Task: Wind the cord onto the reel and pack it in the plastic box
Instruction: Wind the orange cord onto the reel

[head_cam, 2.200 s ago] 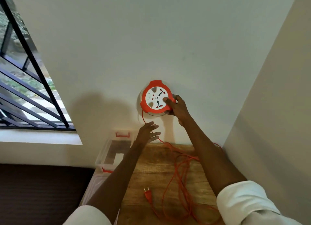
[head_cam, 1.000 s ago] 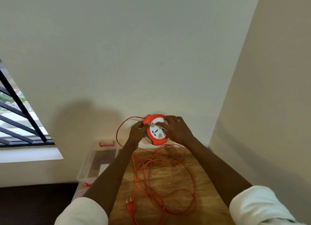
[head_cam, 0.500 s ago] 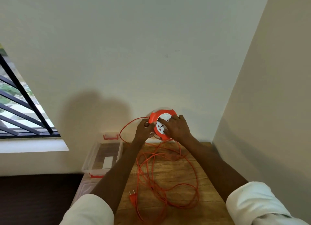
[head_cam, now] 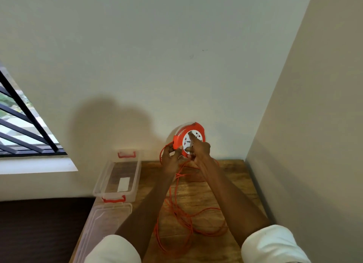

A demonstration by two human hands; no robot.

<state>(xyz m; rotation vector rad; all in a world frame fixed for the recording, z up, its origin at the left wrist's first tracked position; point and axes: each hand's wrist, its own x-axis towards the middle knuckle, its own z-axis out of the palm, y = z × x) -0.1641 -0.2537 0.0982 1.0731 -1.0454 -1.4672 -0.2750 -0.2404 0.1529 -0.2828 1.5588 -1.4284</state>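
Observation:
An orange reel [head_cam: 198,129] with a white socket face is held up in front of the wall, above the far edge of the wooden table [head_cam: 239,184]. My left hand [head_cam: 171,160] grips the reel's lower left side by its handle. My right hand [head_cam: 200,150] rests on the white face with a finger stretched across it. The orange cord [head_cam: 196,219] hangs from the reel and lies in loose loops on the table between my forearms. A clear plastic box [head_cam: 137,176] with orange clips stands open at the table's left edge.
The box's clear lid [head_cam: 106,219] lies just in front of the box. Walls close off the table at the back and on the right. A barred window [head_cam: 23,129] is on the left, above a dark surface [head_cam: 39,229].
The reel came down from high on the wall towards the table. My left hand went from open in the air to gripping the reel's left side. More cord gathered into loops on the table.

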